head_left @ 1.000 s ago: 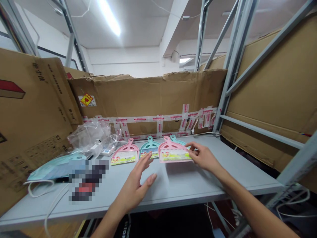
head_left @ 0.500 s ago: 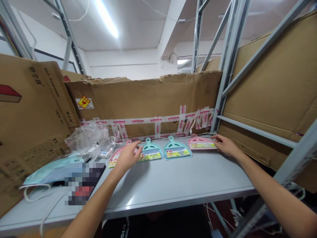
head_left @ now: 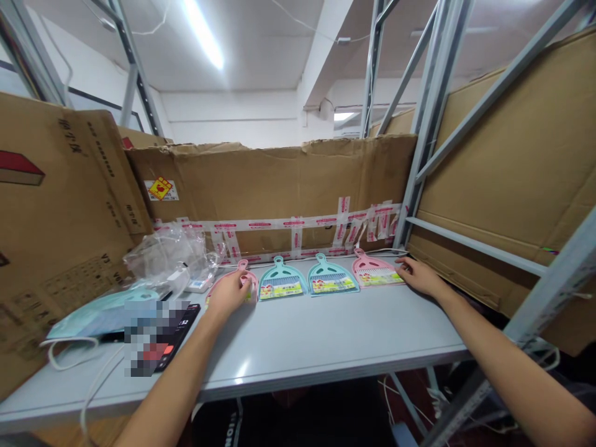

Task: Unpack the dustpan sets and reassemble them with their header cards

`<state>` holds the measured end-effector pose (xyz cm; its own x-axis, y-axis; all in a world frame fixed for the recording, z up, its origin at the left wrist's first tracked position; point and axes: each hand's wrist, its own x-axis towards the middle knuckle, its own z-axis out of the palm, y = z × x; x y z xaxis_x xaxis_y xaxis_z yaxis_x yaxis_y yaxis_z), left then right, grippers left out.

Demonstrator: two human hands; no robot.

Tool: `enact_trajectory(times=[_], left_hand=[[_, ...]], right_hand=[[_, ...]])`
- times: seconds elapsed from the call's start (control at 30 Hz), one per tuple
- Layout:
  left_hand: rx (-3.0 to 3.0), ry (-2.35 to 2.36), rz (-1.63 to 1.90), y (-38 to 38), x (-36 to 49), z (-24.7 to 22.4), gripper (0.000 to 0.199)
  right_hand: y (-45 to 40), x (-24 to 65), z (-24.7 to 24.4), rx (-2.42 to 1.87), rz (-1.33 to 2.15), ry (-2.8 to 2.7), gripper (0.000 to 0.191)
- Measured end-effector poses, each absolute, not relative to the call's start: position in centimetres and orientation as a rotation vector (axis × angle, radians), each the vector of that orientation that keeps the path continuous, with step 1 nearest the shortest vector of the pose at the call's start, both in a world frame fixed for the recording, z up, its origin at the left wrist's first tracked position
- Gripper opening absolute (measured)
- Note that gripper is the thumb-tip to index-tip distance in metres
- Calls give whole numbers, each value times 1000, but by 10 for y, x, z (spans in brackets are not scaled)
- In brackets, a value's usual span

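Note:
Four small dustpan-and-brush sets with printed label cards lie in a row on the grey shelf. At the left end is a pink dustpan, partly covered by my left hand, whose bent fingers close over its left side. Two teal dustpans, the left one and the right one, lie flat in the middle with their handles pointing away. My right hand has its curled fingers at the right edge of another pink dustpan. The undersides of my fingers are hidden.
Behind the row stands a large taped cardboard box. Crumpled clear plastic, a pale teal pouch, a dark phone and a white cable lie on the left. A metal post rises at right.
My left hand has moved left and down, off the left teal dustpan and onto the left pink one. The right pink dustpan has shifted slightly left and straightened, with my right hand still at its edge.

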<state>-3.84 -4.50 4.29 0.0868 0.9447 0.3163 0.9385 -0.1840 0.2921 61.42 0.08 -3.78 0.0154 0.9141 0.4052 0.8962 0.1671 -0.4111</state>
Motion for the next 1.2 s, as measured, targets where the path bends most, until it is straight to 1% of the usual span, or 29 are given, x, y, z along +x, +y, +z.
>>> enact_trajectory(times=[0.17, 0.27, 0.33, 0.4, 0.47, 0.53, 0.63, 0.73, 0.9, 1.2], left_hand=[[2343, 1968, 659, -42, -38, 39, 38], [2311, 1978, 629, -41, -34, 32, 38], [2281, 1967, 603, -41, -32, 27, 42], [2279, 1918, 607, -41, -31, 23, 47], [2291, 1884, 613, -40, -29, 20, 51], [2310, 1869, 591, -40, -27, 19, 52], [2348, 1834, 561, -41, -23, 19, 53], [2363, 1812, 558, -43, -21, 19, 52], [2393, 1781, 528, -43, -20, 19, 50], [2407, 1822, 492, -40, -15, 21, 52]], right_hand=[[4, 585, -8, -1640, -208, -1929, 44], [16, 538, 17, -1598, -45, -2130, 47], [24, 503, 28, -1575, 164, -2274, 52], [30, 474, 33, -1614, 256, -2362, 56], [31, 456, 31, -1676, 195, -2402, 54], [30, 449, 25, -1718, 133, -2416, 48], [25, 451, 15, -1705, 169, -2406, 43], [20, 457, 8, -1655, 223, -2372, 46], [16, 462, 7, -1664, 299, -2342, 56], [7, 456, 11, -1694, 246, -2348, 54]])
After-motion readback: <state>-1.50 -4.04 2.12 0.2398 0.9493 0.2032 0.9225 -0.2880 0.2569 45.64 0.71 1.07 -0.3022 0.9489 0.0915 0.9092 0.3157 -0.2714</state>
